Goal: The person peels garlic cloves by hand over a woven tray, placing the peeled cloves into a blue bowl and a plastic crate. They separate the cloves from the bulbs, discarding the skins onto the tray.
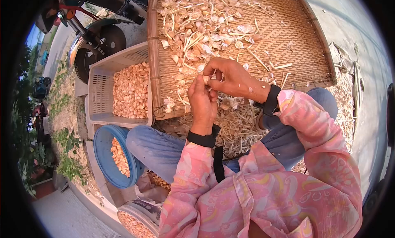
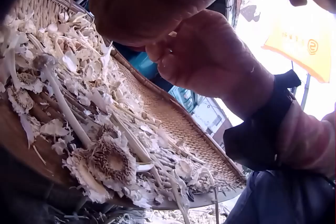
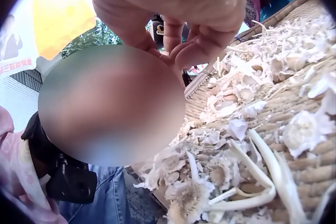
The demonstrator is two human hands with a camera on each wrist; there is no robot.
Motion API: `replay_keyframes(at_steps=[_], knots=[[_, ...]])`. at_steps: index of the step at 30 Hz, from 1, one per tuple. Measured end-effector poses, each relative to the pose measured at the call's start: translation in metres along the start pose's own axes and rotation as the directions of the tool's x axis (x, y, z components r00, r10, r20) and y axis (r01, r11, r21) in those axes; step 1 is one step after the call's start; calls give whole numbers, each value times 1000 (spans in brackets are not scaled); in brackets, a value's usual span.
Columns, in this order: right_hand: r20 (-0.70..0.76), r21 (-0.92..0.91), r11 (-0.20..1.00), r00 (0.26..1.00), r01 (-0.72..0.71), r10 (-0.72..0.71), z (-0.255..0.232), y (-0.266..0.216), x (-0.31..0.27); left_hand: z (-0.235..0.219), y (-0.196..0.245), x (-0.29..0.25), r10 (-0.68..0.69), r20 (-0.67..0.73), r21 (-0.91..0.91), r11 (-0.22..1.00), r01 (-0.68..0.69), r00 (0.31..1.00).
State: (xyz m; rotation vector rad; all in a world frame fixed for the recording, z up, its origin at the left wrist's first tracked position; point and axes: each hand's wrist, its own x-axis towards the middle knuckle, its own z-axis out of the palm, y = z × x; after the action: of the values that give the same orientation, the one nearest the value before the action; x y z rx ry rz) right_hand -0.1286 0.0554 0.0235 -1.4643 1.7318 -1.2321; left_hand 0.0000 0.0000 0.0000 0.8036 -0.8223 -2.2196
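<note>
Together, left hand (image 1: 202, 104) raised, right hand (image 1: 235, 78) angled inward, fingertips pinching a garlic clove (image 1: 206, 79)

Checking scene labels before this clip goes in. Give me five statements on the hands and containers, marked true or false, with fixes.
1. The left hand and right hand meet at the fingertips, with a garlic clove between them. True.
2. The blue bucket is empty. False: the blue bucket has cloves in it.
3. Both wrists have black straps. True.
4. The pale crate stands to the person's right of the woven tray. False: the crate is on the left of the tray.
5. The right hand lies flat on the tray. False: the right hand is raised, its fingers bent in a grip.
</note>
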Motion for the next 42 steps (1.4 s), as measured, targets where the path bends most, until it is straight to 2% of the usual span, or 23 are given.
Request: replay_keyframes(at_steps=[2, 5, 8, 11, 14, 17, 21, 24, 27, 30, 32, 33, 34, 35, 36, 37, 39, 40, 42], knots=[[-38, -52, 997, 997, 60, -62, 2, 0, 0, 3, 1, -1, 22, -16, 57, 998, -21, 1000], [-43, -121, 992, 999, 19, -25, 0, -13, -6, 12, -3, -7, 45, -43, 88, 995, -41, 998], [-49, -223, 967, 989, 123, -138, 2, -8, -5, 1, -12, -4, 73, 30, 45, 996, -74, 997], [-3, -141, 984, 994, 107, -109, -2, -7, -4, -2, -9, -2, 31, 44, -64, 998, -28, 999], [24, -182, 972, 989, 151, -149, -2, -5, -2, 4, -2, -6, -42, 20, -50, 998, 43, 999], [3, -320, 932, 984, 171, -179, 3, -3, -4, -18, -12, 1, -87, 117, -125, 987, 101, 989], [-38, -360, 920, 983, 153, -178, 18, 1, -7, -14, -20, 0, -96, -43, -117, 989, 91, 994], [6, -408, 899, 986, 157, -169, 22, -2, -7, -8, -23, 6, -206, -184, -311, 940, 142, 961], [46, -381, 883, 960, 274, -278, 20, 1, -2, -9, -19, 8, -204, -197, -380, 917, 117, 959], [-29, -167, 940, 952, 297, -306, 12, 1, 9, -44, 1, 28, -177, 20, -571, 806, 157, 984], [-61, -347, 913, 967, 213, -249, 3, 27, 28, -61, 39, 42, -150, 75, -579, 798, 165, 986], [-85, -432, 887, 972, 164, -221, -2, 41, 35, -77, 66, 47, -55, -6, -535, 843, 43, 998], [-67, -490, 863, 981, 126, -181, -6, 50, 37, -78, 93, 44, 64, -142, -383, 916, -115, 988], [-54, -546, 833, 989, 88, -140, -11, 57, 39, -79, 119, 41, 181, -273, -192, 952, -238, 945], [-43, -600, 798, 994, 51, -97, -13, 61, 39, -84, 138, 40, 339, -342, 112, 941, -320, 876], [-15, -608, 794, 999, 29, -48, -13, 58, 39, -90, 157, 38, 486, -399, 415, 852, -320, 778], [40, -622, 783, 998, -16, 52, -12, 53, 37, -104, 169, 40, 631, -297, 728, 635, -258, 717], [30, -613, 790, 999, -8, 33, -11, 57, 35, -104, 171, 39, 651, -240, 785, 566, -250, 720], [2, -572, 820, 1000, -16, 21, -9, 58, 31, -87, 142, 37, 457, -147, 736, 643, -211, 877]])
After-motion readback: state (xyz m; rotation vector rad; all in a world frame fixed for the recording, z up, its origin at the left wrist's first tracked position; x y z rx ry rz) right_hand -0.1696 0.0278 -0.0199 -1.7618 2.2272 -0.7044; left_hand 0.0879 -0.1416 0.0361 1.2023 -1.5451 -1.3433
